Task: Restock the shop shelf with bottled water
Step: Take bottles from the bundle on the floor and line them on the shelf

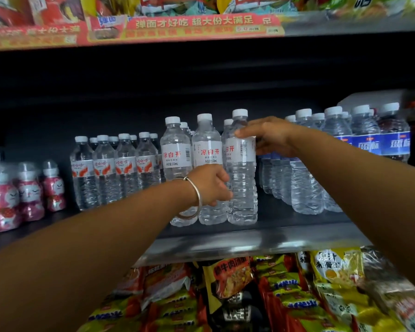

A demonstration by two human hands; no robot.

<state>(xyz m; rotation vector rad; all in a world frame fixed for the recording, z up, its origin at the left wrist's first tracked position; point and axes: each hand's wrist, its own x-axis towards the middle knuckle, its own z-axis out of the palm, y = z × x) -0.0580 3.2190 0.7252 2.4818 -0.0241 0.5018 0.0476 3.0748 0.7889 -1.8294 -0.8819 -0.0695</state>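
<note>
Three clear water bottles with white caps and white labels in red print stand in a front row on the dark shelf [285, 226]. The rightmost bottle [242, 188] is held by both hands. My right hand [271, 137] grips it around the shoulder, thumb across the front. My left hand [211, 185], with a silver bangle on its wrist, curls around its lower body on the left side. Beside it stand the middle bottle [207, 144] and the left bottle [176, 149]. More caps of the same kind show behind them.
Smaller water bottles with orange-marked labels [115, 168] stand to the left, and pink drink bottles [29, 192] further left. Blue-labelled water bottles [345, 152] fill the right. Snack packets [249, 295] lie on the shelf below; another shelf hangs above.
</note>
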